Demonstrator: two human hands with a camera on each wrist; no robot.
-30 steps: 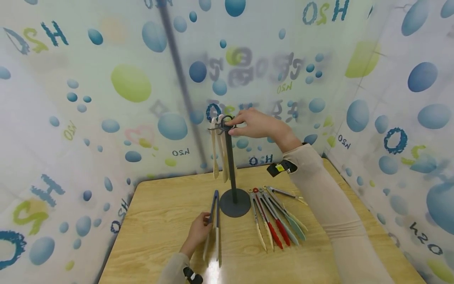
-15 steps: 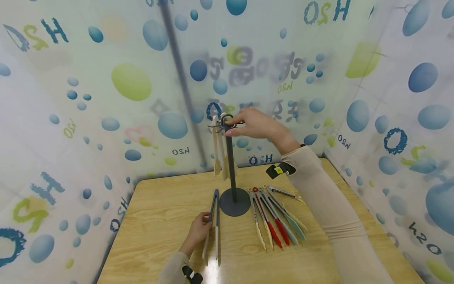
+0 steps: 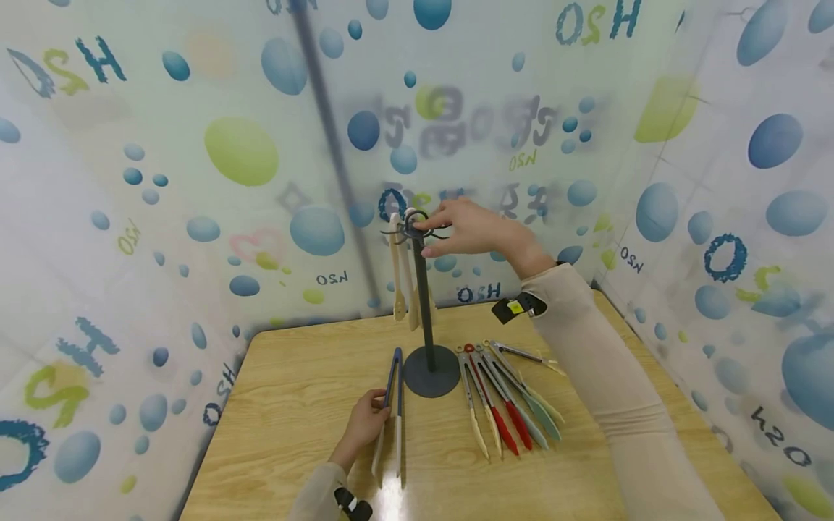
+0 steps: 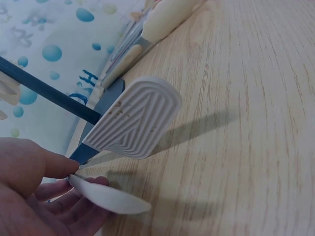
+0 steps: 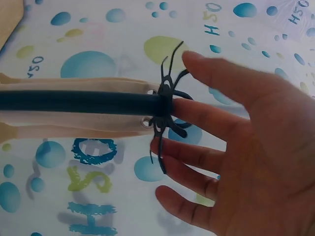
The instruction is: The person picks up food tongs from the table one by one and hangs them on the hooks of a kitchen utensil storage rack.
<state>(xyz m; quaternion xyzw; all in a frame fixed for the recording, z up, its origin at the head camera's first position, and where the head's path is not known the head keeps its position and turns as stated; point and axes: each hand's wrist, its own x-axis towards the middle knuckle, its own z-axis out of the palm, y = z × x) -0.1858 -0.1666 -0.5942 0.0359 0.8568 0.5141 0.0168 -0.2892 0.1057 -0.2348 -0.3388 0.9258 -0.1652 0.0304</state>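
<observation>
My left hand [image 3: 363, 425] pinches one arm of a pair of blue tongs [image 3: 399, 391] between thumb and fingers, at the left of the stand's base. In the left wrist view, the tongs' ridged pale head [image 4: 138, 118] rises above the second head [image 4: 109, 195]. My right hand [image 3: 470, 228] is at the top of a dark utensil stand [image 3: 425, 304]. Its extended fingers touch the hooks [image 5: 166, 98] and ring in the right wrist view. Several light-coloured utensils [image 3: 397, 278] hang from the stand's far left side.
Several tongs with red, grey, green and cream heads [image 3: 504, 398] lie fanned out right of the round base [image 3: 431, 373]. Smaller tongs [image 3: 524, 354] lie behind them. The wooden table [image 3: 293, 376] ends at patterned walls.
The hooks and hanging utensils have turned slightly, with the utensils shifting a little right; a hook now shows beneath the right hand. The left hand and tongs stay in place.
</observation>
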